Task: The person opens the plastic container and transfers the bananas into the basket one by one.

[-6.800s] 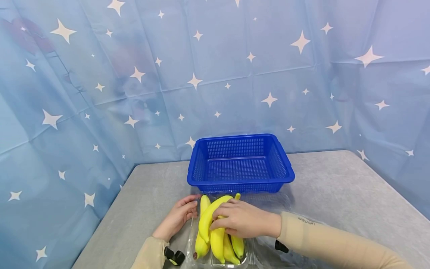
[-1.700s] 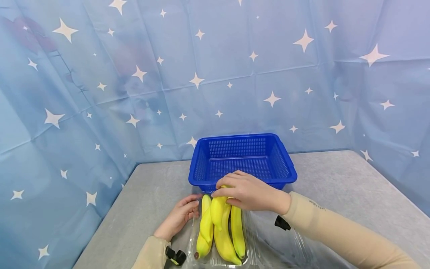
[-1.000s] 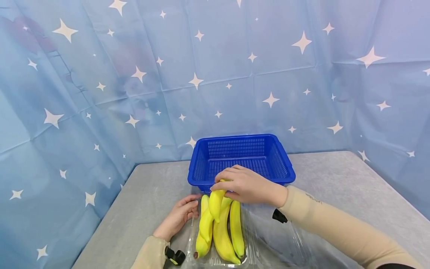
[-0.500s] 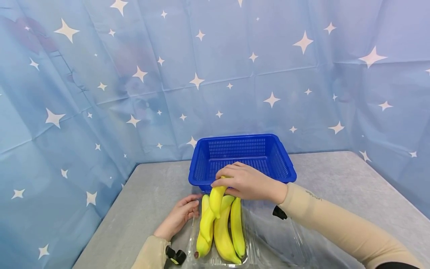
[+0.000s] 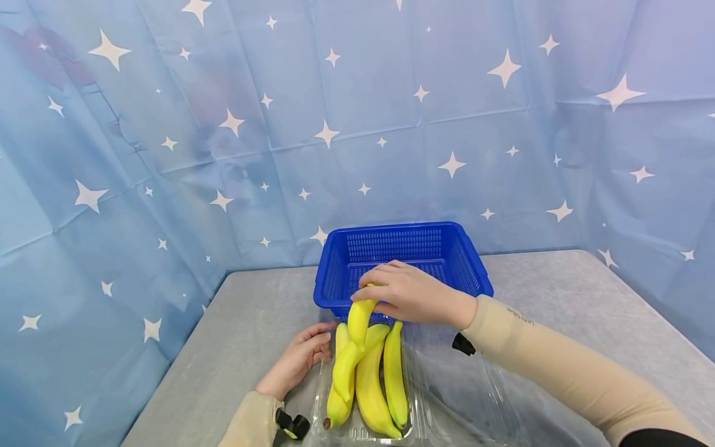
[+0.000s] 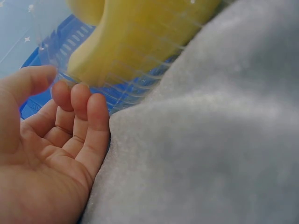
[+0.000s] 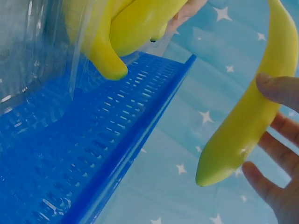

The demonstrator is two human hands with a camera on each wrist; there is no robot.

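My right hand (image 5: 410, 292) holds a yellow banana (image 5: 360, 326) by its upper part, thumb on one side and fingers on the other. In the right wrist view this banana (image 7: 238, 126) hangs clear beside the basket's rim. Several other bananas (image 5: 371, 397) lie lengthwise in a clear plastic container (image 5: 412, 428), one slanting over its neighbours. My left hand (image 5: 298, 360) rests at the container's far left corner, palm inward. The left wrist view shows its loosely bent fingers (image 6: 97, 112) right at the container's ribbed side.
A blue perforated basket (image 5: 332, 273) stands directly behind the container, with my right hand overlapping its front rim. The container's clear lid (image 5: 463, 397) spreads to the right over the grey table (image 5: 240, 323). A blue star-patterned curtain (image 5: 357, 155) hangs behind.
My right hand has gripped a banana from the container and raised it up and away, toward the basket's front rim. The left hand has stayed at the container's corner.
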